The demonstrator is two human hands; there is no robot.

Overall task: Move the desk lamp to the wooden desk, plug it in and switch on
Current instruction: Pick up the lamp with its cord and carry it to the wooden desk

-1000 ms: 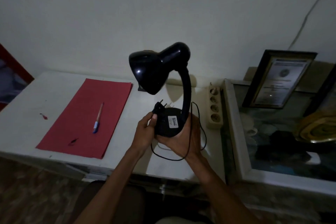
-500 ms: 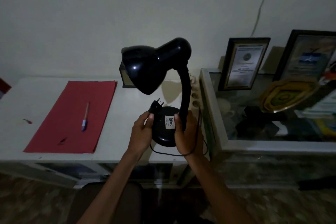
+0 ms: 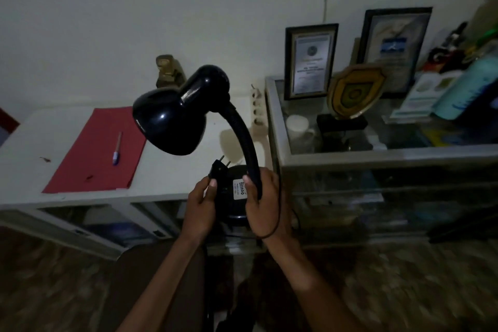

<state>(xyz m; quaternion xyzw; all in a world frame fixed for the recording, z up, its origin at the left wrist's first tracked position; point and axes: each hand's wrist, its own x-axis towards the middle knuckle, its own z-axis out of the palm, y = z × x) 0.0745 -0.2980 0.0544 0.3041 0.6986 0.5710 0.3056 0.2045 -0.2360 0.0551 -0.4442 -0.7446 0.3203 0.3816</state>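
I hold a black desk lamp (image 3: 186, 116) in the air in front of the white desk (image 3: 27, 143). Its shade points down and left, and its gooseneck curves down to a round base (image 3: 231, 197) with a white label. My right hand (image 3: 265, 202) grips the base and the foot of the neck. My left hand (image 3: 200, 205) holds the base's left side and pinches the black two-pin plug (image 3: 218, 167), pins up. The thin black cord (image 3: 279, 210) loops over my right wrist. A white power strip (image 3: 258, 106) lies at the desk's right edge, against the cabinet.
A red folder (image 3: 94, 153) with a pen (image 3: 117, 148) lies on the desk. To the right stands a glass cabinet (image 3: 275, 121) with framed certificates (image 3: 310, 62), a shield plaque (image 3: 353, 91) and a mug inside. A small dark figure (image 3: 168, 71) stands by the wall.
The lamp has come off the desk surface and back toward me, held in both hands. My view has swung right, showing more of the glass cabinet.
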